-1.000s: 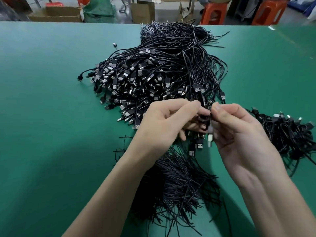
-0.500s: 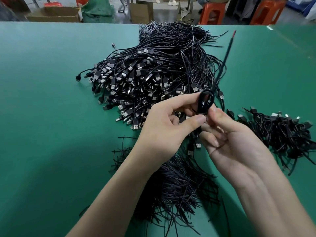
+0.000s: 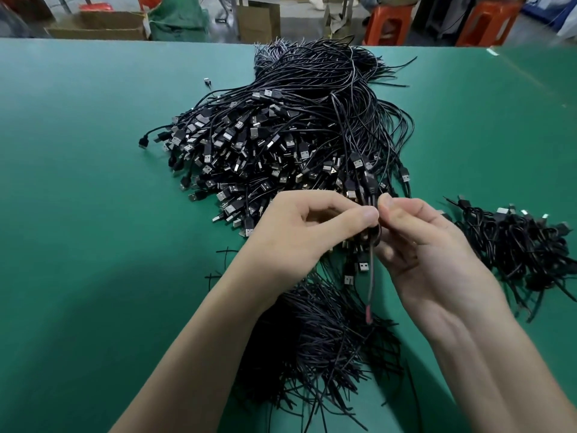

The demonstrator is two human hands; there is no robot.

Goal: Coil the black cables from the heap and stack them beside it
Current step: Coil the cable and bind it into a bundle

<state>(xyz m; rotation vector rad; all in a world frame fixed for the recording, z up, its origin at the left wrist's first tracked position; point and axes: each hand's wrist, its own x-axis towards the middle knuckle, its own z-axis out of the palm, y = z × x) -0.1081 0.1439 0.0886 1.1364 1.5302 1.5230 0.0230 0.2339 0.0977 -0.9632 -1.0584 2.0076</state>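
A bundle of thin black strands (image 3: 312, 345), probably ties, is kept nearest. Above it, a coil (image 3: 373, 235) is pinched by the left hand (image 3: 299, 235) and right hand (image 3: 427, 248), fingers clamped so the loops are held. Finished coils (image 3: 515, 245) are stacked just right of the heap (image 3: 281, 145) beyond.

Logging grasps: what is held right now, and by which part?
One black cable, pinched at its small coil by the left hand and right hand together; its red-tipped end hangs free below.
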